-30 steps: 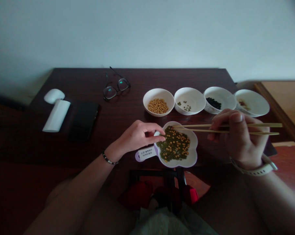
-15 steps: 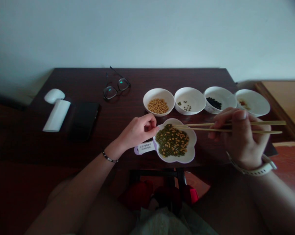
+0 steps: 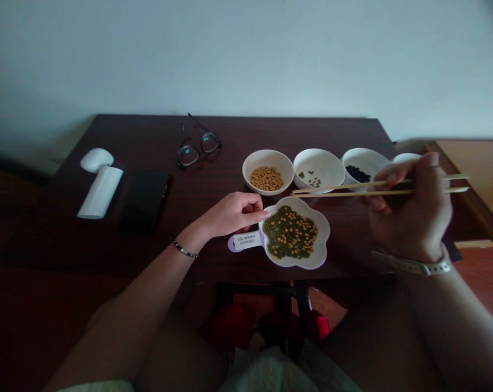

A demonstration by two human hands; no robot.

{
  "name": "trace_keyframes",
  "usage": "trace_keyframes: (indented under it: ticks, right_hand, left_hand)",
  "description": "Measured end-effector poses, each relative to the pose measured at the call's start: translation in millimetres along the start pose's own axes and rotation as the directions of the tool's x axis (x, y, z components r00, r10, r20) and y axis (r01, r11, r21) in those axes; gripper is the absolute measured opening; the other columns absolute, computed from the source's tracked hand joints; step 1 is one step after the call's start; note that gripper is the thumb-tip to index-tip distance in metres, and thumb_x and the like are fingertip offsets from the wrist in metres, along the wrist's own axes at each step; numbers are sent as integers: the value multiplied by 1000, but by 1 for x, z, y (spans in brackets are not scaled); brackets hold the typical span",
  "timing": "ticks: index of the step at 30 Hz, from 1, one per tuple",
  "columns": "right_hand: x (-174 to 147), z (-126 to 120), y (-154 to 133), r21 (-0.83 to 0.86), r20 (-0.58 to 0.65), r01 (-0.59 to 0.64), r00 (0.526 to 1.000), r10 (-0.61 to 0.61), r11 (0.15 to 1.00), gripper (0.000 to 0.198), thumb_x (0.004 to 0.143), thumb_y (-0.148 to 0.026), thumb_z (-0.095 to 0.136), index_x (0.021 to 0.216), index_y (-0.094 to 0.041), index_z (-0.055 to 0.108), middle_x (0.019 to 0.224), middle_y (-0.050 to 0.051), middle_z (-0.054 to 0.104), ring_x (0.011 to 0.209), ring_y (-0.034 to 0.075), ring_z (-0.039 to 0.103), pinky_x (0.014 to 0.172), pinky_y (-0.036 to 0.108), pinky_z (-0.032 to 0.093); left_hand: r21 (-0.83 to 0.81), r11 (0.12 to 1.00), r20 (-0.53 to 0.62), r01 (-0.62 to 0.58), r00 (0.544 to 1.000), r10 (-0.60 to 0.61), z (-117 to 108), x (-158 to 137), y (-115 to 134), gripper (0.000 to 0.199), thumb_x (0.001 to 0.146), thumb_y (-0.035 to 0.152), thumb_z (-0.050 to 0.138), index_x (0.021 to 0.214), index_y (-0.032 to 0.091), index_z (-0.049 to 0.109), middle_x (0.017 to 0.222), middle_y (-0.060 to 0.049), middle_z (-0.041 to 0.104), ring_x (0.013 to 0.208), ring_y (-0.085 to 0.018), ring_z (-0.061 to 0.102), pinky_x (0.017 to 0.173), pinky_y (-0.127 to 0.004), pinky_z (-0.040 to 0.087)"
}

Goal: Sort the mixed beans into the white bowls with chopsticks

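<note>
My right hand [image 3: 420,212] grips a pair of wooden chopsticks [image 3: 352,194]. Their tips point left and hover by the far rim of a white flower-shaped dish [image 3: 321,251]; whether a bean sits between them is too small to tell. Mixed green beans and yellow soybeans [image 3: 289,233] cover the dish's bottom. With thumb and curled fingers, my left hand [image 3: 232,213] pinches the dish's left rim, above its labelled lilac handle [image 3: 246,240]. Behind stand a bowl of soybeans [image 3: 266,178], a bowl with several green beans [image 3: 323,163] and a bowl of black beans [image 3: 358,174].
A fourth white bowl [image 3: 406,158] is mostly hidden behind my right hand. Eyeglasses [image 3: 199,151] lie at the back of the dark table [image 3: 213,261]. On the left are a black flat object [image 3: 143,201], a white box-like object [image 3: 101,193] and a white rounded piece [image 3: 96,160].
My right hand has risen and moved away from me, lifting the chopstick tips out of the beans to the dish's far rim. My left hand keeps its hold on the dish.
</note>
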State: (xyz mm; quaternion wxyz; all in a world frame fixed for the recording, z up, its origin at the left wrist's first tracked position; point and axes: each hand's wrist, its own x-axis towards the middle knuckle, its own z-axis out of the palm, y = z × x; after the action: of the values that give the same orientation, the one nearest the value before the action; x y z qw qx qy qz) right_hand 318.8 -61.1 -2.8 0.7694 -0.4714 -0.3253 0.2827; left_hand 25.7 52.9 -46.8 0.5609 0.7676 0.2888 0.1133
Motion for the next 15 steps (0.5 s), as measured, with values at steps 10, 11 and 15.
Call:
trace_keyframes:
  ticks: [10,11,15]
  right_hand:
    - [0,12,24,30,2,-93,996,93,995,40,105,-47,70,78,-17,70,76,2,66,53,11,65,40,22,41]
    - [0,13,25,19,5,-92,996,92,996,39,105,-46,69,80,-17,71,79,3,67,54,11,67,40,23,42]
    - [2,13,23,19,5,-81,997,81,997,42,105,-50,68,78,-18,70,76,2,66,54,11,64,40,23,42]
  left_hand:
    - [42,998,23,-42,999,41,-2,-1,3,28,103,42,68,86,19,63,65,3,65,53,-10,59,53,-21,40]
    - [49,998,17,-48,999,47,-2,0,3,28,103,41,67,86,19,63,65,3,65,54,-10,58,53,-22,39]
    - [91,994,-19,-64,998,66,-3,1,2,28,103,39,67,84,18,64,67,3,63,55,-9,52,54,-22,36]
